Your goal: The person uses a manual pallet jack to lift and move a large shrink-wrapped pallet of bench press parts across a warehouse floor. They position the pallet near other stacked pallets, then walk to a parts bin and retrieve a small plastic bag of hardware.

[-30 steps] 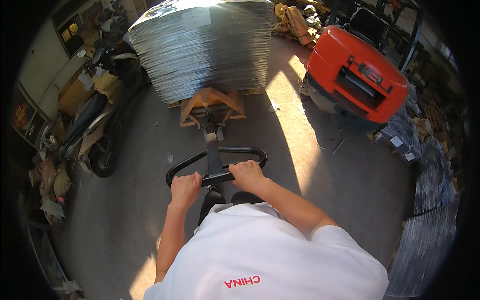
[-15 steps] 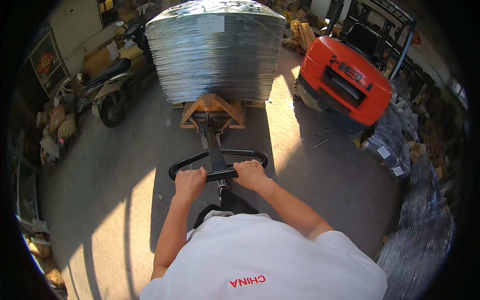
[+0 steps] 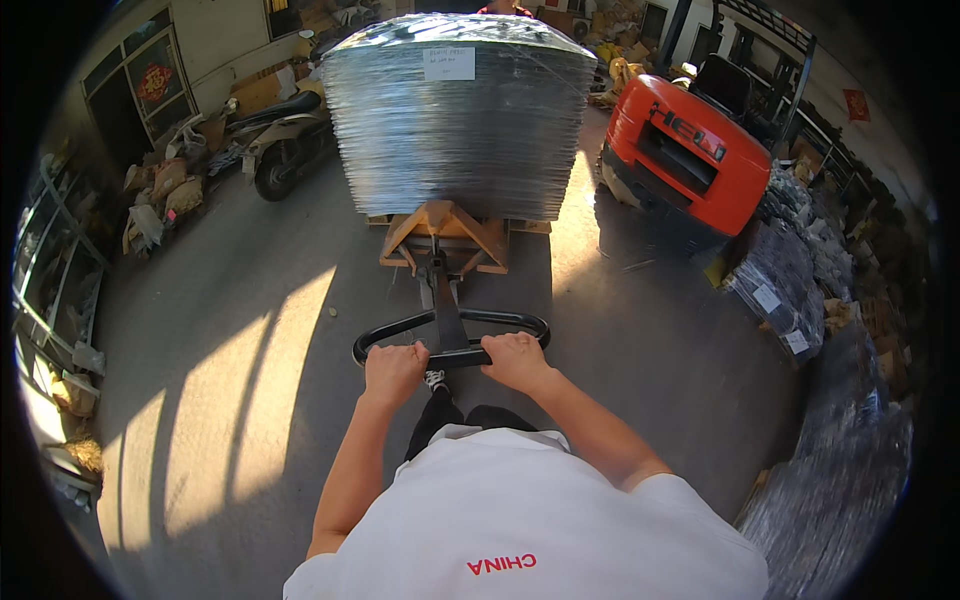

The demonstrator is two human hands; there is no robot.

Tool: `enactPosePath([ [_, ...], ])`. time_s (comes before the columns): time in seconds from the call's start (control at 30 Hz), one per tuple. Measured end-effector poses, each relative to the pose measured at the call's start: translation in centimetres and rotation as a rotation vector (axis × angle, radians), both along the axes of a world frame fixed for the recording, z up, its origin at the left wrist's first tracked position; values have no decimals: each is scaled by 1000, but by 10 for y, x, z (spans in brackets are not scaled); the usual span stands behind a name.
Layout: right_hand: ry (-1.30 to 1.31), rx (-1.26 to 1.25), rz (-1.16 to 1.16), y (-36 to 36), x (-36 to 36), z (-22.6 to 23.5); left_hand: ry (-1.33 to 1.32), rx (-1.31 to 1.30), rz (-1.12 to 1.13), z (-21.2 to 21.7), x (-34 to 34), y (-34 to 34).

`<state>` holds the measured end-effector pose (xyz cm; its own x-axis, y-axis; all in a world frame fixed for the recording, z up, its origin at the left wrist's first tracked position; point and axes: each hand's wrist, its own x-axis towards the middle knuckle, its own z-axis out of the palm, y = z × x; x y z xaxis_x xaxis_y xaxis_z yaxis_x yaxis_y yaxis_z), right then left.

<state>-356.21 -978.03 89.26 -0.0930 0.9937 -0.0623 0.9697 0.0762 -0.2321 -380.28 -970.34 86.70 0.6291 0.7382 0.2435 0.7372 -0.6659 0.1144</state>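
My left hand [image 3: 396, 373] and my right hand [image 3: 516, 361] are both wrapped round the near bar of a black loop handle [image 3: 461, 356]. The handle belongs to an orange pallet jack [image 3: 437, 222], whose shaft runs away from me. On the jack stands a tall stack wrapped in clear film [image 3: 455, 130], with a white paper label [image 3: 449, 64] high on its near side. A bit of wooden pallet [image 3: 530, 226] shows under the load. The jack's forks are hidden beneath it.
A red forklift [image 3: 685, 155] stands close to the load's right. Film-wrapped stacks [image 3: 835, 470] line the right side. On the left are a parked scooter [image 3: 285, 150], sacks [image 3: 170, 180] and a metal rack [image 3: 55, 270]. Behind the load, part of another person [image 3: 505, 8] shows.
The scooter, rack and floor sunlight have shifted in view, and the load sits slightly further right and lower. Another person has come into sight behind it. Both hands keep their hold.
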Motion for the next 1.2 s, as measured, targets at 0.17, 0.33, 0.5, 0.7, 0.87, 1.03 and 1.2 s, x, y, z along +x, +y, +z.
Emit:
enactPosePath([
  [0.17,-61,-57,-6,-208,-15,33,-52,-47,49,25,-13,-216],
  [0.33,-72,-107,-7,-413,-75,55,-59,-24,107,42,-70,-431],
  [0.5,-98,-20,-5,-605,-154,60,-107,-88,139,50,-145,-624],
  [0.7,-103,-34,-31,-856,-222,89,-58,-72,89,78,-212,-858],
  [0.87,-32,22,15,-1067,-233,91,21,-129,82,86,-232,-1077],
  [1.03,-13,5,-23,-1280,-233,113,101,-199,89,122,-232,-1288],
  [1.2,34,-82,-44,-1497,-274,143,136,-277,102,161,-272,-1508],
])
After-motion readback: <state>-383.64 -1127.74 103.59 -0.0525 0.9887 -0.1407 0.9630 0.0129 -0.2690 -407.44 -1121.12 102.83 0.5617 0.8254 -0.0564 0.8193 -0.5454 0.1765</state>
